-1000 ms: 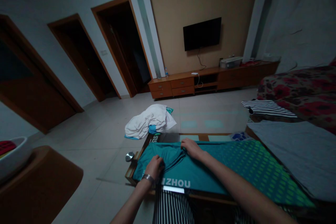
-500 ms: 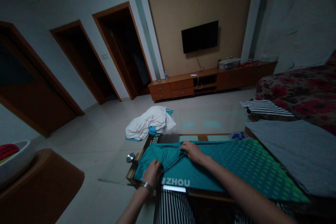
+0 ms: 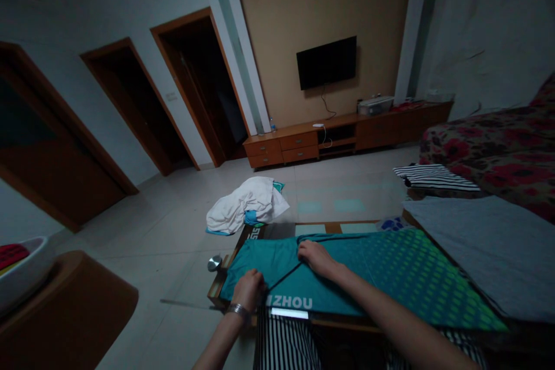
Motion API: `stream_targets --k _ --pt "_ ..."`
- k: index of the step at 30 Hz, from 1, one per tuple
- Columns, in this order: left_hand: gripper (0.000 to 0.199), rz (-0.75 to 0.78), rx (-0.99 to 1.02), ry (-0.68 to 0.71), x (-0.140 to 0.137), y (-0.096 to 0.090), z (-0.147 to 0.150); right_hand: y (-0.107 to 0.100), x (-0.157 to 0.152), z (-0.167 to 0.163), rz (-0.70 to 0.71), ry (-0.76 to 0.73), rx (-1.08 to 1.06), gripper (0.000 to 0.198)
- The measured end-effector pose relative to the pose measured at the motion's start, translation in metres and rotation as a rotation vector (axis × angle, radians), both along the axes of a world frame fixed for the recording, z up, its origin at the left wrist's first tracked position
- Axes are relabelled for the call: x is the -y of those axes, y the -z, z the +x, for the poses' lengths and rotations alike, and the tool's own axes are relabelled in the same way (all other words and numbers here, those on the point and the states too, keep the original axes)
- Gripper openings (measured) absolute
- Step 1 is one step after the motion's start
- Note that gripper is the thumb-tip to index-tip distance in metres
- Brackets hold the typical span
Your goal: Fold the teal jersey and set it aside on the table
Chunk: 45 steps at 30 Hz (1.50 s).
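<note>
- Teal jersey (image 3: 347, 277) spread flat across the worktop (image 3: 217, 291), white lettering at its near hem.
- Left hand (image 3: 248, 289) now drawn back to the near left edge, closed on the fabric there.
- Right hand (image 3: 315, 255) pressing flat at mid-cloth, fingers together.
- Bunched folds seen a second ago now pulled into one taut crease between the hands.
- White laundry heap (image 3: 247, 205) on the floor beyond.

Both bare forearms reach forward from the lower edge of the view. The left hand (image 3: 248, 289) lies toward 7 o'clock, knuckles up and fingers curled under in a closed grip, a metal band on its wrist. The right hand (image 3: 315, 256) sits just beyond it toward 1 o'clock, palm down, fingers bunched and pinched together, forearm running back to 5 o'clock.
</note>
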<state>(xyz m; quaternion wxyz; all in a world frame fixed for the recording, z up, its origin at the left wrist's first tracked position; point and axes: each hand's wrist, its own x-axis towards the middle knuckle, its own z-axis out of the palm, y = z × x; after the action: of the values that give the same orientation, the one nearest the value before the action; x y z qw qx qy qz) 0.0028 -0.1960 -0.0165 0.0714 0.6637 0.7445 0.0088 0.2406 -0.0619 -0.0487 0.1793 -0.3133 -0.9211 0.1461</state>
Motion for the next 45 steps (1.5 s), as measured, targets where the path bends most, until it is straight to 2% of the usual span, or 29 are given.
stream_targets --k 2,7,10,13,17,21,27,32,40,43,45 --pt "0.021 -0.01 -0.048 0.019 -0.005 -0.003 0.002 -0.003 0.0 0.001 -0.019 -0.001 0.001 0.026" --pt "0.035 0.153 -0.106 0.005 -0.044 -0.001 0.019 -0.009 -0.003 -0.023 -0.018 0.143 -0.074 0.03" --pt "0.046 0.066 -0.146 -0.079 -0.072 0.014 0.03 0.005 -0.008 -0.043 -0.039 0.189 -0.058 0.039" --pt "0.056 0.001 -0.158 -0.123 -0.088 0.032 0.029 0.025 -0.016 -0.049 -0.09 0.205 -0.061 0.047" --pt "0.057 0.029 -0.182 -0.09 -0.093 0.044 0.016 0.032 -0.024 -0.032 -0.103 0.194 -0.217 0.048" --pt "0.056 0.08 -0.176 -0.086 -0.095 0.041 0.022 0.026 -0.018 -0.005 -0.017 0.351 -0.333 0.034" --pt "0.047 0.254 -0.14 0.024 -0.101 0.029 0.075 0.019 -0.005 0.002 0.071 0.366 -0.078 0.025" --pt "0.037 0.334 -0.035 0.011 -0.103 0.03 0.107 0.013 -0.015 -0.01 0.05 0.374 0.046 0.027" --pt "0.029 0.239 0.115 -0.001 -0.126 0.044 0.099 0.01 -0.033 -0.018 0.001 0.466 0.072 0.031" --pt "0.022 0.225 0.12 0.016 -0.124 0.043 0.095 0.011 -0.038 -0.02 -0.032 0.503 0.045 0.03" --pt "0.024 0.231 0.114 0.033 -0.12 0.041 0.095 0.011 -0.04 -0.021 -0.07 0.556 0.003 0.029"
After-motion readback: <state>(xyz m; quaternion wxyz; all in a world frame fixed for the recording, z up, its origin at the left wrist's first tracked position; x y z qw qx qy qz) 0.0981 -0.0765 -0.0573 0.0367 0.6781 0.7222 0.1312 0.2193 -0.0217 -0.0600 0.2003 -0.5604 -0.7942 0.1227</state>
